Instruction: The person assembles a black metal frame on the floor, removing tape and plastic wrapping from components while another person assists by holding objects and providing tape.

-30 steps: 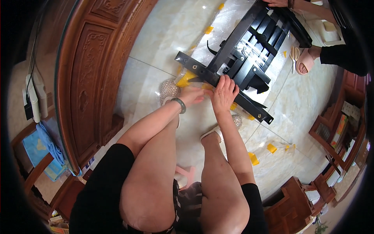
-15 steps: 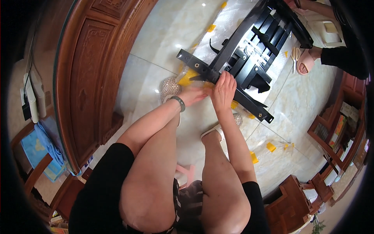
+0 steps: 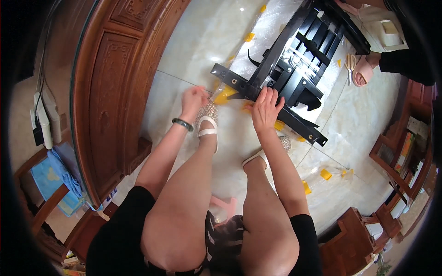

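Observation:
A black metal frame with slats and brackets lies on the floor ahead of me. Its near crossbar has round holes at both ends. My right hand grips the middle of this bar, fingers over the edge, thumb beside a scrap of yellow tape. Apart from the frame, my left hand is raised above my left shoe, its fingers curled together and slightly blurred. Whatever those fingers hold, if anything, is too small to make out. More yellow tape hangs on clear wrap under the bar's left part.
Bubble wrap spreads beneath the frame. At the right, another person's foot in a pink slipper stands beside scissors. Carved wooden furniture borders the left. Tape scraps lie on the tiles; a pink stool leg shows below me.
My left hand has left the bar's near side and moved left, over my left shoe. My right hand stays on the bar. The view has shifted slightly.

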### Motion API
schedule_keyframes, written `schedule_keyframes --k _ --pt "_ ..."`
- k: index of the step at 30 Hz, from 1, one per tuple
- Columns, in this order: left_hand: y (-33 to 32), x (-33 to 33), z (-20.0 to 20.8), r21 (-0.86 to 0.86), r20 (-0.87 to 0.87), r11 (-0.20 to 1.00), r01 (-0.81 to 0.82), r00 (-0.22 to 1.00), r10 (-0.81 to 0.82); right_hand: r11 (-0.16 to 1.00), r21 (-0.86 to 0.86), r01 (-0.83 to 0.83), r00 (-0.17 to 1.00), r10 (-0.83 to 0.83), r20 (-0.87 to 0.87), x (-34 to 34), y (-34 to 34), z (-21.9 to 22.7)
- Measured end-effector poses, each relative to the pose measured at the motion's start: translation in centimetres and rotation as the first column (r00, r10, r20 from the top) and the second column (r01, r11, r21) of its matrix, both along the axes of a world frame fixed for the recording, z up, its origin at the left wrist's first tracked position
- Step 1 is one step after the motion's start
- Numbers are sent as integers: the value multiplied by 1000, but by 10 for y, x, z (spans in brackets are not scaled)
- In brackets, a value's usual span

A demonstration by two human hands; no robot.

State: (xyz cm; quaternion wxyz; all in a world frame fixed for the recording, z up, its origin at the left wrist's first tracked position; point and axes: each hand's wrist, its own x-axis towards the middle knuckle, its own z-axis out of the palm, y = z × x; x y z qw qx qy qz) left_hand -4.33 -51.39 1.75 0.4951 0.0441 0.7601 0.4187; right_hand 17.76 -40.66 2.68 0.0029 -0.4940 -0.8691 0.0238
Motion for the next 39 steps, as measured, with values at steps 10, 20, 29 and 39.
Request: schedule_keyframes --k 10,20,29,39 --pt "174 -50 -39 -89 -103 726 682 718 -688 995 97 -39 997 44 -56 -1 1 1" --pt "206 -24 -43 -223 -200 749 623 723 -661 990 144 -11 993 28 -118 5 0 -4" --pt "206 -16 -46 -162 37 823 545 836 -547 984 167 -55 981 85 -177 9 -1 -7" --pt "217 7 -14 52 318 884 464 832 -455 982 181 -60 980 93 -178 22 -16 -10"
